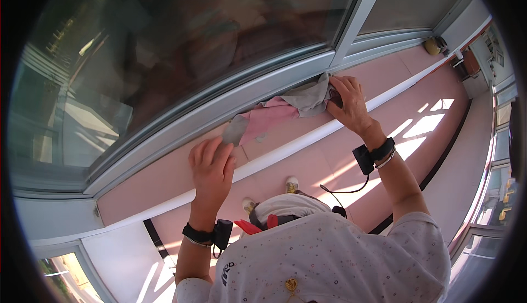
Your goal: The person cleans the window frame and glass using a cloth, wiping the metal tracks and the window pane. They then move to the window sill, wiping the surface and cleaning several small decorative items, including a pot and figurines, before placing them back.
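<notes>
A pink and grey cloth lies crumpled along a pink tiled window sill, against the lower rail of the window frame. My right hand grips the cloth's grey right end between thumb and fingers. At the cloth's other end is my left hand, its fingers spread and their tips beside the grey corner; whether they touch it is unclear. Both wrists wear black straps with small boxes and cables.
Large window glass with reflections rises beyond the sill. A yellowish round object stands at the sill's far right end. The sill has a white front edge. Below lies a pink tiled floor with sunlit patches.
</notes>
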`<state>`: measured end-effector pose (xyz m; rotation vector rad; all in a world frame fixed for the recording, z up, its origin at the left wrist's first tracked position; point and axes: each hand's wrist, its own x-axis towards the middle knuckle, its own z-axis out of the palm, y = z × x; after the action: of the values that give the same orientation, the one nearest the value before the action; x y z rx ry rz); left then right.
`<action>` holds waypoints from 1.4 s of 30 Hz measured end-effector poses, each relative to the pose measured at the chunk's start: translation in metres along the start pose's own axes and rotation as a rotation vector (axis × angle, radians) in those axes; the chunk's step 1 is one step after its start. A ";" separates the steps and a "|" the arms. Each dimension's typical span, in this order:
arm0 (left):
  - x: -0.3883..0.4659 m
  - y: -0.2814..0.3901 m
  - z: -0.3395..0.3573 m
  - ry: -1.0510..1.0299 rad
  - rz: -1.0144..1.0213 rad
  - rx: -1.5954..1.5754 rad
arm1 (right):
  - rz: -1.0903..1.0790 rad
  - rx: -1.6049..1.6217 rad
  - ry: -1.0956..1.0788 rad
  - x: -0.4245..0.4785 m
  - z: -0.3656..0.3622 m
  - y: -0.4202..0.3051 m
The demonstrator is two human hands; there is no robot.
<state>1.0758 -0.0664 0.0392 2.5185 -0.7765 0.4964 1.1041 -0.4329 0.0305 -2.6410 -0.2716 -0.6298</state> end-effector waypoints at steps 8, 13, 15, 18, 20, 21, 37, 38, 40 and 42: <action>0.006 0.011 0.004 0.009 0.071 -0.118 | 0.075 0.039 0.001 0.015 0.011 -0.027; 0.027 0.036 0.012 -0.092 0.119 -0.056 | 0.136 0.016 0.024 0.016 0.016 -0.028; 0.030 0.036 0.018 -0.120 0.099 -0.017 | 0.096 0.026 0.035 0.015 0.021 -0.024; 0.025 0.033 0.016 -0.109 0.091 -0.011 | 0.051 0.083 0.041 0.014 0.020 -0.020; 0.015 0.025 0.006 -0.104 0.050 -0.007 | 0.007 0.125 0.039 0.012 0.020 -0.022; 0.009 0.021 -0.001 -0.099 0.021 0.000 | -0.024 0.138 0.041 0.012 0.017 -0.026; -0.151 -0.152 -0.135 0.159 -0.662 0.617 | -0.583 0.300 -0.418 0.039 0.084 -0.225; -0.157 -0.162 -0.143 0.153 -0.701 0.647 | -0.605 0.303 -0.438 0.041 0.091 -0.238; -0.166 -0.183 -0.157 0.119 -0.804 0.704 | -0.637 0.315 -0.440 0.044 0.103 -0.264; -0.178 -0.204 -0.168 0.173 -0.831 0.727 | -0.658 0.303 -0.431 0.045 0.115 -0.285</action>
<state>1.0260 0.2483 0.0328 3.0395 0.6467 0.7523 1.1094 -0.1228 0.0560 -2.3352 -1.2830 -0.1622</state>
